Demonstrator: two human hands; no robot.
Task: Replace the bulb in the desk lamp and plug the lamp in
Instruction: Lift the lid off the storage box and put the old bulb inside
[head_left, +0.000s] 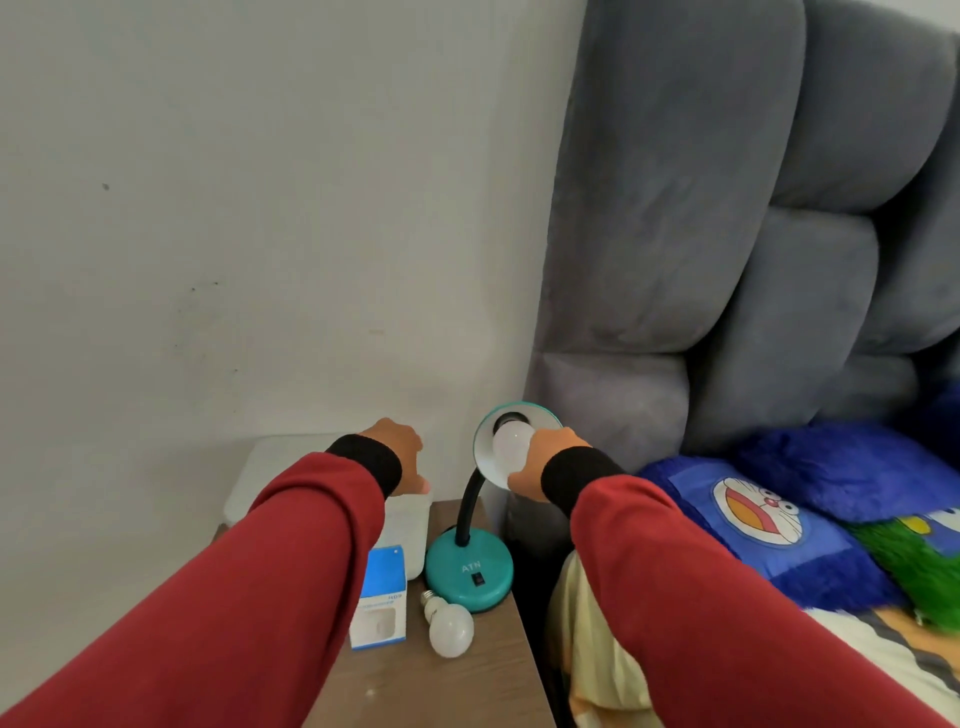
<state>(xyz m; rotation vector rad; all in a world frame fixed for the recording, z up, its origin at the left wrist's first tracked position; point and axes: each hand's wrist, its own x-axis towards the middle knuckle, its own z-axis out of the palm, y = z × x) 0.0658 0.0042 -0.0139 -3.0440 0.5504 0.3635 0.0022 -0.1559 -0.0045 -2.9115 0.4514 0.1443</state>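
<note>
A teal desk lamp stands on the bedside table, its round base (469, 574) near the table's right edge and its shade (485, 439) tilted toward me on a black gooseneck. A white bulb (511, 447) sits in the shade's socket, and my right hand (550, 460) is closed around it. My left hand (402, 452) rests with curled fingers on the rim of a white container (408, 530), to the left of the lamp. A second white bulb (449, 626) lies loose on the table in front of the lamp base. No plug or cord is visible.
A blue and white bulb box (382, 597) stands beside the loose bulb on the wooden table (441, 686). A grey padded headboard (701, 234) rises to the right. Blue cartoon pillows (769, 519) lie on the bed. A white wall is behind.
</note>
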